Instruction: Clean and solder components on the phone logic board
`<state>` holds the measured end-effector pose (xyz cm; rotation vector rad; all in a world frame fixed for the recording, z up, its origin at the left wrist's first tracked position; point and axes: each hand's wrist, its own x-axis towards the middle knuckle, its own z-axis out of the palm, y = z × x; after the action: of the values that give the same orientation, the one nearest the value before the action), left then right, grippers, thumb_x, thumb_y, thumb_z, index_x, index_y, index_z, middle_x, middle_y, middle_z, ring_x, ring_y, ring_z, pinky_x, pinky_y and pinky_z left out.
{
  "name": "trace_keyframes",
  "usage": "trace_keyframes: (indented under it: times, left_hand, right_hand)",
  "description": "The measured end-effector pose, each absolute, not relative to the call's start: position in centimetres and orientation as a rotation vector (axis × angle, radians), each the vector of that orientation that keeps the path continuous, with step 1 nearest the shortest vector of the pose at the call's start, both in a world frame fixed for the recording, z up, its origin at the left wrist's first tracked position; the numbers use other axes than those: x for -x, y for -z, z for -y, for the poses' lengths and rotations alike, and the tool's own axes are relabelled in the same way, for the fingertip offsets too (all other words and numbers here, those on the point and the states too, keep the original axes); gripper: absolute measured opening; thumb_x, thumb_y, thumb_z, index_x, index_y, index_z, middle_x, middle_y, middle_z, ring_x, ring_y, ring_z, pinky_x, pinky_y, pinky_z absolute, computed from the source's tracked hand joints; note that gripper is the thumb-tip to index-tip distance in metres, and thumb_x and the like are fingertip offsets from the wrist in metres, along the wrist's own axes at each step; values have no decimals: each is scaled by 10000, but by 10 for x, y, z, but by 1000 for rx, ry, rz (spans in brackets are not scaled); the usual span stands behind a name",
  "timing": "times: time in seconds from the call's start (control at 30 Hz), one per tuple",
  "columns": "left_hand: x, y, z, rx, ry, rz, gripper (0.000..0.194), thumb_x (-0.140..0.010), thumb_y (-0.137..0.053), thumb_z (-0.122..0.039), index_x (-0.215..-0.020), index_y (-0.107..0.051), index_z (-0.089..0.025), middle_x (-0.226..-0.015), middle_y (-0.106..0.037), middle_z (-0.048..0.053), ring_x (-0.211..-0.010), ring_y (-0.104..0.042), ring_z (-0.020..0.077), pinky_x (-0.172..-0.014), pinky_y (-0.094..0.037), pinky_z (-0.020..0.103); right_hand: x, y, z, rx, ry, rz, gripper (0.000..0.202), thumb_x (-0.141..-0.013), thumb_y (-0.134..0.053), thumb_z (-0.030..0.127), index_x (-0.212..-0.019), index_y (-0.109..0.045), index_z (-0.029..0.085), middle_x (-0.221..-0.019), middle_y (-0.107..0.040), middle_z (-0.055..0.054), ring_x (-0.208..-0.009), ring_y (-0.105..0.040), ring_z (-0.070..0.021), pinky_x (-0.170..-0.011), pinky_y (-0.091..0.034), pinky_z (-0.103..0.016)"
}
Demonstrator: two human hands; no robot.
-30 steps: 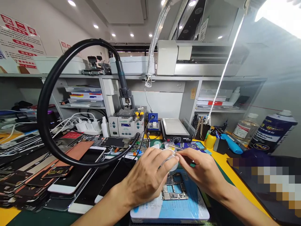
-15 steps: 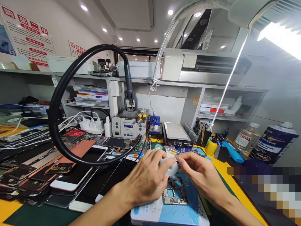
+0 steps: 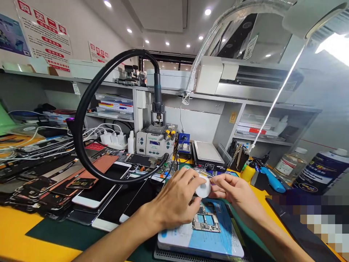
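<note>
My left hand (image 3: 176, 198) grips a small round white container (image 3: 203, 189) just above the bench. The fingertips of my right hand (image 3: 236, 194) pinch the container's right edge, so both hands are on it. Directly below lies a bare phone circuit board (image 3: 205, 220) on a blue and white pad (image 3: 201, 242). What is inside the container is hidden.
A black hose (image 3: 89, 109) loops up to a rework station (image 3: 155, 142). Several phones and screens (image 3: 71, 182) are stacked on the left. A hot plate (image 3: 207, 154), a blue tool (image 3: 271, 178), a yellow bottle (image 3: 247, 173) and large bottles (image 3: 317, 171) stand on the right.
The view has swung left and slightly up. Both hands stay on the white container, which now shows its round face more toward the camera.
</note>
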<state>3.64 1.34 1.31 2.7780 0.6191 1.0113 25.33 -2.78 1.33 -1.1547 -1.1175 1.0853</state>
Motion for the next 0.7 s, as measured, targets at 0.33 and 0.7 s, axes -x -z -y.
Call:
trace_keyframes:
  times: [0.33,0.7]
  left_hand:
    - [-40,-7,-17,-2634,-1146,-518,170,-987,-502,-70,-1031,-641,-158,-1052,-676,70,-1026,-590,215,-960,-511,367]
    - [-37,-9,-19,-2521,-1168,-675,459,-889,-594,-79,-1334,-515,-161,-1272,-566,123,-1206,-579,250,-1057,-531,414]
  right_hand:
    - [-254,-17,29,1055,-1261,1032,409,-688,-950,538,-785,-816,165,-835,-794,-111,-829,-763,-257,-832,-653,-418]
    - [-254,-20,34,1002,-1279,1085,359,-759,-923,495,-825,-816,159,-959,-823,-146,-864,-765,-251,-912,-614,-420]
